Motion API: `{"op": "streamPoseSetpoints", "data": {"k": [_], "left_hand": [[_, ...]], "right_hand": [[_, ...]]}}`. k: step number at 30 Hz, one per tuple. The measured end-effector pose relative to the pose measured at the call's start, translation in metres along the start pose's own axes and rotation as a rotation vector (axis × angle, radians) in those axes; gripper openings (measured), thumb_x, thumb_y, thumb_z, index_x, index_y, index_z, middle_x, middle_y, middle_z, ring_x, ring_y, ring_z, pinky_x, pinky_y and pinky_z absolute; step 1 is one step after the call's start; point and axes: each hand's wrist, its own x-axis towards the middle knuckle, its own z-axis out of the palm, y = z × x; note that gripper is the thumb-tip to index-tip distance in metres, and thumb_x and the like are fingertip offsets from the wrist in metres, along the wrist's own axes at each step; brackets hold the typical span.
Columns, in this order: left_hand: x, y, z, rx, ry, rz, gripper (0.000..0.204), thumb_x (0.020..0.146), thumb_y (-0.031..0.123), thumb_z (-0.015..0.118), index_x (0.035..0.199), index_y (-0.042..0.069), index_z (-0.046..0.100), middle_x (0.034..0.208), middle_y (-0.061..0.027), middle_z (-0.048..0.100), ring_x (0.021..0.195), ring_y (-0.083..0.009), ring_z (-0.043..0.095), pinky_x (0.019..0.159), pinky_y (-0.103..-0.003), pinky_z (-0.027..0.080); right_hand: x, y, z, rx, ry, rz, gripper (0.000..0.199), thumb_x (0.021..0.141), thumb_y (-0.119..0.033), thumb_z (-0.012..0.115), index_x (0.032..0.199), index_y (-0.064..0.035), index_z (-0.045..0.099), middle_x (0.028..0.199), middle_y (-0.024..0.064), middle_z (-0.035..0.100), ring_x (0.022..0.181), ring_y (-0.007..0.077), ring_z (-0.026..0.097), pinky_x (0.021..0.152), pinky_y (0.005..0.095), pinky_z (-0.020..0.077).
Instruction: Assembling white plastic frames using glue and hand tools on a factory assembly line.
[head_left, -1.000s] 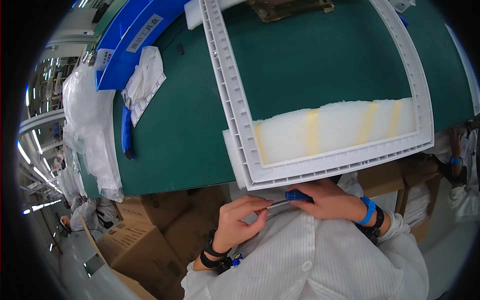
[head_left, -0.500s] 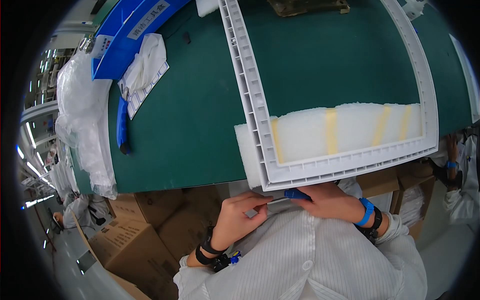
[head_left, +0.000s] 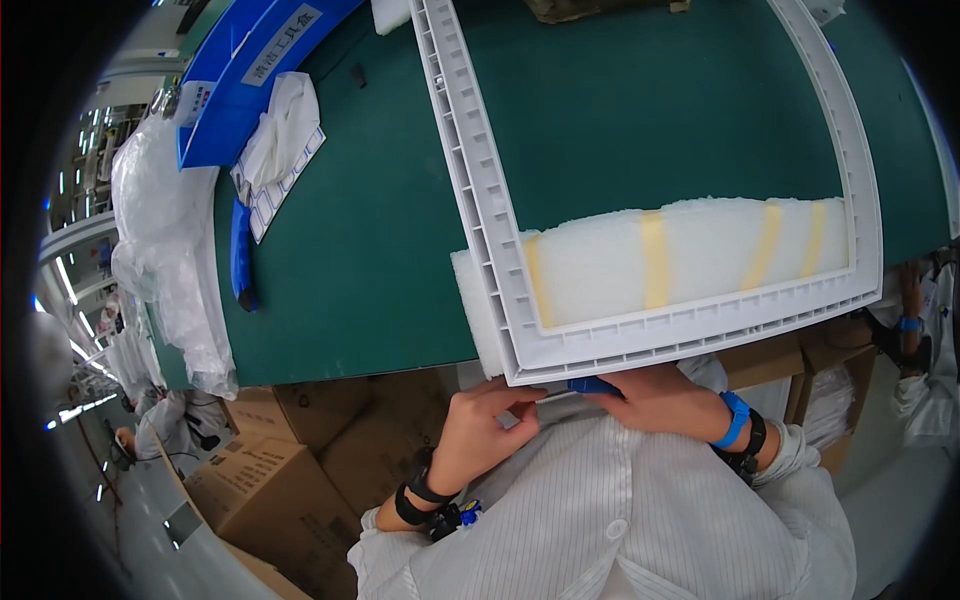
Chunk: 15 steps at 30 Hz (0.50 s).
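Observation:
A white ribbed plastic frame (head_left: pixel 640 345) lies on the bench, its near edge jutting just over the bench's front edge. Under its near side is a white foam pad (head_left: pixel 595 262) with several yellow strips. My right hand (head_left: pixel 660 400) is closed around a blue-handled tool (head_left: pixel 592 386) below that edge; the frame and fingers hide part of it. Beside the frame's near left corner, my left hand (head_left: pixel 485 428) is closed, thumb and forefinger curled together near the tool's thin end. What they pinch is too small to make out.
On the green bench (head_left: pixel 340 220), a blue-handled cutter (head_left: pixel 241 255) lies left, near a white cloth (head_left: pixel 285 130) and a blue bin (head_left: pixel 240 85). Clear plastic wrap (head_left: pixel 165 250) drapes over the left end. Cardboard boxes (head_left: pixel 270 490) stand below; another person's arm (head_left: pixel 908 300) shows far right.
The frame's near left corner and the foam appear slightly farther left, amid a small view shift. The tool's thin shaft shows less than before. Both hands keep nearly the same pose.

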Motion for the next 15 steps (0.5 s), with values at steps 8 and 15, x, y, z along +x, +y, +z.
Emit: {"op": "streamPoseSetpoints", "data": {"k": [8,15], "left_hand": [[-0.003,-0.021,0.013,-0.135,0.017,-0.060,0.019,0.069,0.002,0.070,0.087,-0.001,0.073,0.076,-0.0115,0.071,0.066,-0.0151,0.068,0.063,-0.024,0.052],[-0.011,-0.020,0.016,-0.498,-0.058,-0.251,0.014,0.076,-0.005,0.064,0.090,-0.006,0.069,0.087,-0.0078,0.070,0.080,-0.0114,0.065,0.074,-0.027,0.053]], "right_hand": [[-0.001,0.001,-0.002,-0.049,0.050,-0.071,0.043,0.081,-0.010,0.074,0.121,-0.0108,0.060,0.116,0.0174,0.061,0.104,0.0379,0.060,0.086,0.0446,0.0492],[-0.006,0.004,-0.004,-0.002,0.009,-0.086,0.035,0.076,-0.007,0.076,0.109,-0.0101,0.064,0.108,0.0145,0.063,0.097,0.0355,0.062,0.080,0.0433,0.0501]]}}
